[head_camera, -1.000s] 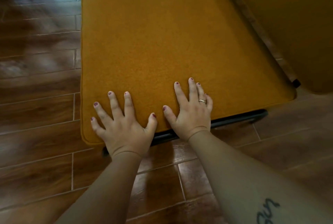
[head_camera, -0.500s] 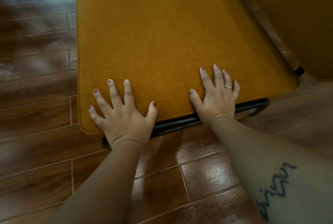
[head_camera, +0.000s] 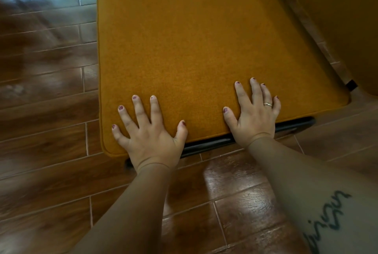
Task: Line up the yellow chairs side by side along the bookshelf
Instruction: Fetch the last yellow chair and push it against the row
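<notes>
Both hands lie flat, palms down, on the near edge of a yellow chair [head_camera: 204,53] seat: the left hand [head_camera: 150,135] near the seat's near-left corner, the right hand [head_camera: 253,114] toward its near-right corner, each with fingers spread and gripping nothing. The chair stands on a brown tiled floor [head_camera: 45,151], a black frame bar [head_camera: 214,143] showing under the near edge. A second yellow chair [head_camera: 345,18] stands just beside it on the right, a narrow strip of floor between them.

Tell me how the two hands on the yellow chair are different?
The right hand wears a ring; the left hand wears none. The left hand spreads its fingers wide near the seat's left corner; the right hand keeps its fingers closer together, further along the front edge. Both lie flat, palms down, on the yellow chair, with painted nails.
</notes>
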A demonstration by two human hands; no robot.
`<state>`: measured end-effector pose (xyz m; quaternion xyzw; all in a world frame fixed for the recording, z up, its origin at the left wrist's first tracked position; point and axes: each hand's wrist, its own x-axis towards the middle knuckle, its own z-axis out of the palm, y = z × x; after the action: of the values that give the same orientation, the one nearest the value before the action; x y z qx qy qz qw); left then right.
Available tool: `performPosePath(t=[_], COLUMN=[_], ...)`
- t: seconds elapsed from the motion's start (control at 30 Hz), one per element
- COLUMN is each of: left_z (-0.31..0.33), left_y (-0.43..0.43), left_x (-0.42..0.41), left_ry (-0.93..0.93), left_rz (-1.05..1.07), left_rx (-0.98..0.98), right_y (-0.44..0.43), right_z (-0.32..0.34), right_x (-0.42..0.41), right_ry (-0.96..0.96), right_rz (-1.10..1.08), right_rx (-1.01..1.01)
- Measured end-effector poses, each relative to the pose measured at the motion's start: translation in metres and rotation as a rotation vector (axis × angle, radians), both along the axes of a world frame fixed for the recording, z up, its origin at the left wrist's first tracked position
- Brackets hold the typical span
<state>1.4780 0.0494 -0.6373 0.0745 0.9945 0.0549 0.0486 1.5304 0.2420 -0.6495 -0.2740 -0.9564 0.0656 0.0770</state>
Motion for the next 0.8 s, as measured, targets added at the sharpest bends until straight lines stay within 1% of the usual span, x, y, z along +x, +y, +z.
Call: performPosePath(t=[0.33, 0.5, 0.8], left_z=[-0.001, 0.002, 0.0], left_y=[0.024, 0.034, 0.048], left_x=[-0.047, -0.067, -0.1], left_ry=[0.029, 0.011, 0.042], left_rz=[-0.009, -0.004, -0.007], left_rx=[0.006, 0.01, 0.017], right_y=[0.024, 0.032, 0.046], right_z=[-0.001, 0.0, -0.001], right_x=[-0.046, -0.065, -0.095], right_ry=[0.001, 0.0, 0.036], right_rz=[-0.002, -0.003, -0.008], right_rx=[-0.005, -0.019, -0.024])
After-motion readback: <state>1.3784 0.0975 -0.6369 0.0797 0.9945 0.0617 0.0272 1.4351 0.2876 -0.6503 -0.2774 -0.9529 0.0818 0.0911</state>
